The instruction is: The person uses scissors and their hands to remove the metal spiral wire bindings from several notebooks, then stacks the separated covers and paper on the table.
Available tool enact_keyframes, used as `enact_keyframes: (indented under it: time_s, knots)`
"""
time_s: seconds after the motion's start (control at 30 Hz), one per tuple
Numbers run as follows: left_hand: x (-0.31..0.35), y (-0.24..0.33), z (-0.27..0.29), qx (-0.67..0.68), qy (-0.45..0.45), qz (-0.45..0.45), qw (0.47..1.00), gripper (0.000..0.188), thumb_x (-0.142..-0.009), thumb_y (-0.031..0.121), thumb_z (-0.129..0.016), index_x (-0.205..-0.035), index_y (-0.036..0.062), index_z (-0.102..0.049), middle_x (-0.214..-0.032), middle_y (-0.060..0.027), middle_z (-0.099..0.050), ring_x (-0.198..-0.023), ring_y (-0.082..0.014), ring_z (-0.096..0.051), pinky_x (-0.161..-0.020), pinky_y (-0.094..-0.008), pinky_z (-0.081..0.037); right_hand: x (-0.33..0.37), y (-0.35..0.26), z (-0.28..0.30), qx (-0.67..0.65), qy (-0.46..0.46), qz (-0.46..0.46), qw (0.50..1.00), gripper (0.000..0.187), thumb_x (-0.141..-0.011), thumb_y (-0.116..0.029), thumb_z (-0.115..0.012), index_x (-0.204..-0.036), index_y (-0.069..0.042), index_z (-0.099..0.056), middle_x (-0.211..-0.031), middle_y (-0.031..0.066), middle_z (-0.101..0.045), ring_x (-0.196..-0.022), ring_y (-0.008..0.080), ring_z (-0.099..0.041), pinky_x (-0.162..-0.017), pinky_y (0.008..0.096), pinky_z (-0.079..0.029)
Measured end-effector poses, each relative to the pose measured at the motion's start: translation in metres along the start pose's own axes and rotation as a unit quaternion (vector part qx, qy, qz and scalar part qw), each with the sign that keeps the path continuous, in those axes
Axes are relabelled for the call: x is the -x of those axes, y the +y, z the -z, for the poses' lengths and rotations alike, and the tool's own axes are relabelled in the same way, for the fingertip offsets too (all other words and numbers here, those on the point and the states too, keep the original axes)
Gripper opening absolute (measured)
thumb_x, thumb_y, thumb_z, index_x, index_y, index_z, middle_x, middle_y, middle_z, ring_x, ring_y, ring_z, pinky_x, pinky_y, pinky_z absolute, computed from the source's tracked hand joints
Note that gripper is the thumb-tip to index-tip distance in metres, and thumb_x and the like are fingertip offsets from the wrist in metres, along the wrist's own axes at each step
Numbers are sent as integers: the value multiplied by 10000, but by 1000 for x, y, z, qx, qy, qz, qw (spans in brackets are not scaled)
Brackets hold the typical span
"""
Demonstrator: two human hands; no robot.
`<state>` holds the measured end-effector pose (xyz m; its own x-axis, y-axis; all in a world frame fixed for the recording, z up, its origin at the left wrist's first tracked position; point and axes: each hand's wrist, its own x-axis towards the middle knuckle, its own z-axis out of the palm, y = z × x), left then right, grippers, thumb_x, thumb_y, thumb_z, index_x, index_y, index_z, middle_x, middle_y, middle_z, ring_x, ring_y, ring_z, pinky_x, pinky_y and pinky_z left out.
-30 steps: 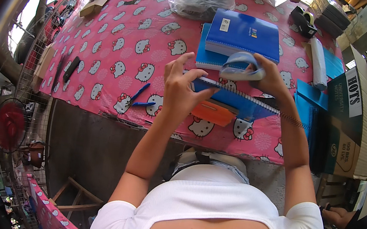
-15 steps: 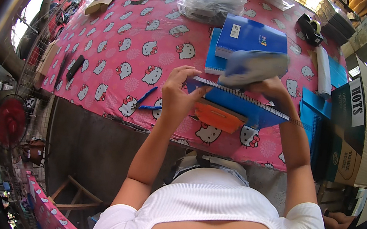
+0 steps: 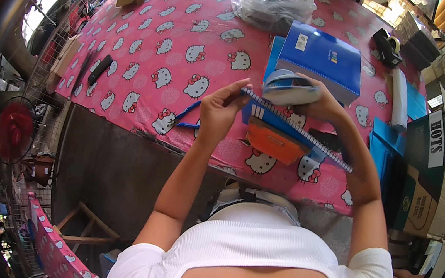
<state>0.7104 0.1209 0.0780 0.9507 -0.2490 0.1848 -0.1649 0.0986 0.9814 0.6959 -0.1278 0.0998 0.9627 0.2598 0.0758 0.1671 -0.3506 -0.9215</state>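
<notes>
My left hand [image 3: 221, 105] pinches the upper left end of a blue spiral notebook [image 3: 297, 125], which is tilted with its wire edge up and seen nearly edge-on. My right hand [image 3: 317, 102] grips a rounded blue-and-whitish object [image 3: 289, 90] above the notebook; blur hides its kind. My right forearm passes close to the notebook's far right end. Under the notebook, towards me, lies a flat orange item [image 3: 277, 144], partly covered. Just beyond my right hand is a stack of blue spiral notebooks [image 3: 321, 55]. Slim blue pen-like items [image 3: 187, 113] lie left of my left hand.
A pink patterned cloth [image 3: 145, 84] covers the table. A clear plastic bag [image 3: 274, 2] sits at the back, a black tape dispenser [image 3: 387, 48] at back right. An open cardboard box [image 3: 433, 161] stands right, beside more blue notebooks [image 3: 385, 139]. A black object [image 3: 100, 70] lies left.
My right hand has moved the blue-and-whitish object left, nearer my left hand. The held notebook has turned more edge-on, showing less of its blue cover. The whole view has shifted slightly.
</notes>
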Motion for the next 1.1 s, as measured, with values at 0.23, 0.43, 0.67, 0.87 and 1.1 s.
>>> enact_keyframes:
  time_s: [0.23,0.43,0.67,0.87,1.1]
  knots:
    - [-4,6,13,91,-63,40,993,227,-862,11,-649,-1088,1,-636,-986,-67,-677,-888,-111,-628,-823,-250,-502,113,75,49,299,431,-98,846,442,-733,-197,-755,-1112,-43,-588,-997,172,-672,-916,271,-669,-800,369,-522]
    - [-21,-17,9,185,-112,23,976,193,-843,74,-701,-1027,43,-653,-944,-66,-687,-889,-98,-616,-788,-244,-500,253,126,36,614,300,-319,656,509,-722,-257,-752,-1128,-55,-521,-1032,146,-626,-955,319,-618,-778,460,-506]
    - [-25,-4,12,230,-126,46,964,194,-809,35,-722,-996,36,-671,-943,-64,-687,-911,-101,-614,-833,-250,-502,123,-25,-130,232,-110,-123,959,306,-800,-298,-694,-901,-18,-624,-889,145,-618,-870,328,-612,-761,437,-480]
    - [-30,-16,21,187,-169,76,965,205,-807,46,-734,-991,9,-652,-933,-55,-670,-839,-95,-621,-798,-236,-518,-67,38,-255,296,73,283,910,379,-839,-291,-538,-1112,-27,-548,-1092,191,-559,-1079,378,-509,-938,485,-380]
    - [-37,-25,16,209,-195,-33,958,150,-807,-23,-705,-914,53,-632,-997,-72,-661,-916,-84,-595,-750,-194,-485,-50,67,-280,363,-63,105,924,513,-830,-375,-554,-1208,-34,-493,-1182,195,-498,-1089,391,-470,-902,544,-379]
